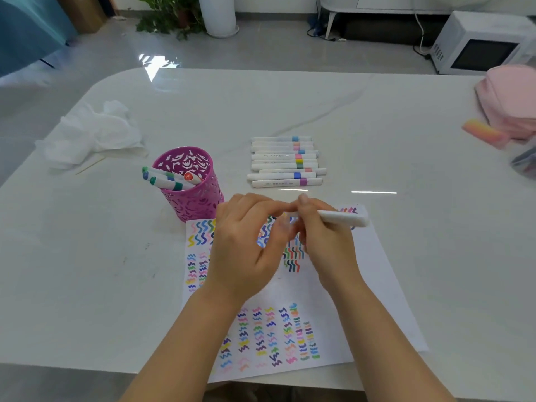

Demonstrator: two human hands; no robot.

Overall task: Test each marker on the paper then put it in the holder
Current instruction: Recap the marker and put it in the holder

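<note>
Marker: the marker is held level over the far part of the paper, above the squiggles.
Right hand: the right hand grips the barrel with curled fingers, to steady it.
Left hand: the left hand pinches the other end, probably to work the cap, which is hidden.
Holder: the holder stands just beside the paper's far left corner, within easy reach.
Row: a row of markers waits beyond the paper on the tabletop.

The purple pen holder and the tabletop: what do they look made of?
The holder looks like thin painted metal, possibly plastic: its magenta wall is pierced with cut-out shapes. The tabletop looks like polished stone or a stone-look slab: grey veins, mirror-sharp reflections.
</note>
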